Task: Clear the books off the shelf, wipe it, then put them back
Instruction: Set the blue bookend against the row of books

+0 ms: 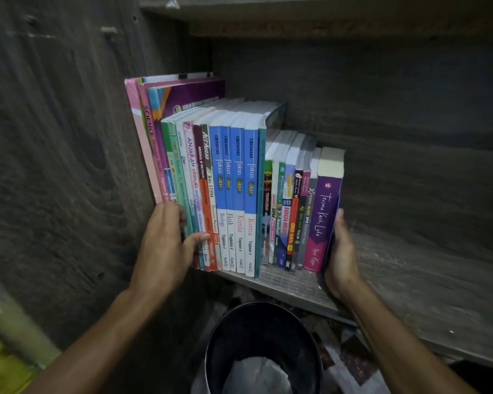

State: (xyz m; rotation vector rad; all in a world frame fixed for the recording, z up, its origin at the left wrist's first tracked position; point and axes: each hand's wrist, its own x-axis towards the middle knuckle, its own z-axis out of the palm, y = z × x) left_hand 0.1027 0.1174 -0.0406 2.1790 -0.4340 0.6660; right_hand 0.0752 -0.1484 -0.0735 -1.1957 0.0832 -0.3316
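Colourful paperback books (239, 180), squeezed between a gripping left hand (165, 251) and flat-pressed right hand (342, 260), may buckle mid-row over the front edge of the grey wooden shelf (410, 280).

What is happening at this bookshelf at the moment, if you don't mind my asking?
A person has a hand at each end of the row of books standing on the shelf. The left hand lies over the spines at the left end; the right hand presses against the purple book at the right end. No book looks lifted. A black bin stands below.
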